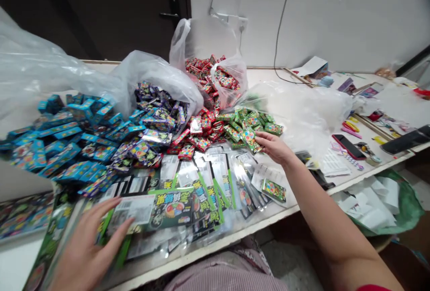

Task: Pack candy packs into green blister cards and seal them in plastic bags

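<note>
My right hand (pixel 273 147) pinches a small green printed box (pixel 251 139) between thumb and fingers, at the front of a pile of green boxes (pixel 258 118). My left hand (pixel 92 237) is slightly blurred, with thumb and fingers apart, over a black and green printed pouch (pixel 171 208) at the table's front. Whether its fingertips press on the pouch I cannot tell. More clear-fronted pouches (pixel 218 176) lie overlapping behind it. Another green box (pixel 273 189) rests on a pouch near the front edge, below my right wrist.
Blue boxes (pixel 67 132) heap up at the left, beside purple boxes (pixel 157 111) spilling from a plastic bag. Red boxes (pixel 215 76) fill another clear bag (pixel 231 31). Rightward lie a phone (pixel 348 146), scissors (pixel 351 125) and a green bag of paper scraps (pixel 410 206) below the edge.
</note>
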A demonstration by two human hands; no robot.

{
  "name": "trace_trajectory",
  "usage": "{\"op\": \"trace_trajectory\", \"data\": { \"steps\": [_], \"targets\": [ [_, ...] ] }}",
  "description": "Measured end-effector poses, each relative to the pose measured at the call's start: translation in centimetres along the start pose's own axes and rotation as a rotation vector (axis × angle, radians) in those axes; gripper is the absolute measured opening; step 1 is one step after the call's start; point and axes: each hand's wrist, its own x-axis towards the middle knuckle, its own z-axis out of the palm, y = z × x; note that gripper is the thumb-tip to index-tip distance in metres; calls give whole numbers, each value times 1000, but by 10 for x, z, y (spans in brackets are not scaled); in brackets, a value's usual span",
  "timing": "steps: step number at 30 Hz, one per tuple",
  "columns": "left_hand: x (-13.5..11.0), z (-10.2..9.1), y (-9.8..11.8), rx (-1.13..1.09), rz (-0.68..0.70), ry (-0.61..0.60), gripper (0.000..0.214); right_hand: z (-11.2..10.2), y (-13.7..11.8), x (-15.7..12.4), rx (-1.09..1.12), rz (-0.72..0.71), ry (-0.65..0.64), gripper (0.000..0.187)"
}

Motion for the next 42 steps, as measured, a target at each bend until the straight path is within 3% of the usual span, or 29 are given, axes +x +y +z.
{"op": "trace_trajectory", "data": {
  "steps": [3, 4, 7, 11, 14, 18, 20, 22, 24, 26, 28, 31, 36, 39, 42],
  "targets": [
    [15, 5, 23, 150, 270, -274, 69, 35, 0, -21, 137, 1, -173, 45],
    [19, 7, 28, 214, 303, -368, 77, 46, -2, -27, 167, 0, -223, 42],
    [25, 10, 34, 352, 290, -563, 93, 69, -7, -40, 208, -2, -344, 34],
    [25, 11, 36, 383, 243, -659, 93, 86, -9, -47, 159, -45, -458, 32],
    [24, 14, 37, 364, 223, -664, 91, 93, -4, -49, 46, -206, -450, 29],
    [24, 15, 37, 327, 237, -640, 87, 102, 0, -58, -410, -522, -236, 26],
    [25, 13, 37, 301, 266, -599, 83, 109, -3, -66, -645, -582, -129, 31],
    [27, 10, 36, 267, 282, -525, 81, 116, -7, -71, -775, -546, -101, 32],
    [27, 7, 36, 236, 278, -447, 83, 119, -11, -71, -717, -469, -180, 28],
    [26, 3, 34, 218, 263, -399, 85, 114, -12, -64, -510, -410, -262, 28],
    [23, -1, 31, 208, 255, -369, 86, 101, -10, -56, -356, -388, -229, 28],
    [17, -4, 28, 201, 240, -338, 84, 81, -1, -48, -483, -464, -205, 33],
    [17, 0, 32, 193, 274, -393, 82, 91, 17, -49, -817, -628, -517, 80],
    [19, 1, 40, 188, 299, -442, 82, 101, 19, -50, -800, -668, -530, 68],
    [18, -2, 46, 190, 273, -438, 83, 99, 6, -59, -622, -766, -394, 57]
  ]
}}
